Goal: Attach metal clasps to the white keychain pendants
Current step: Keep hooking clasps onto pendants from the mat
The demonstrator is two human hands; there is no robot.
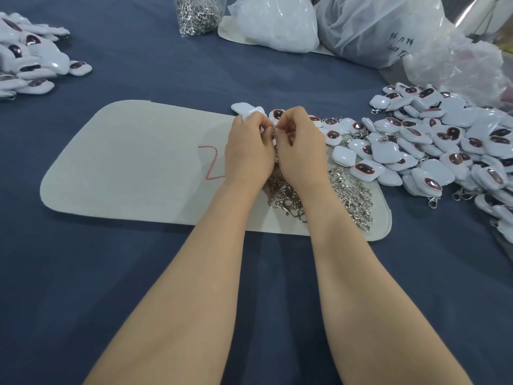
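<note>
Hands together over the mat [125,162] | left hand [248,151] pinches a white pendant [246,109], right hand [301,145] pinches a clasp [276,154] at its edge | risk: a slipped grip could drop the clasp among the loose clasps [288,200].

1 head view, forward-down, near table [133,287].

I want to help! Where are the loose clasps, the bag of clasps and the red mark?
loose clasps [351,198]: head view, middle of pile.
bag of clasps [194,15]: head view, its front.
red mark [212,163]: head view, slanted stroke.
</note>
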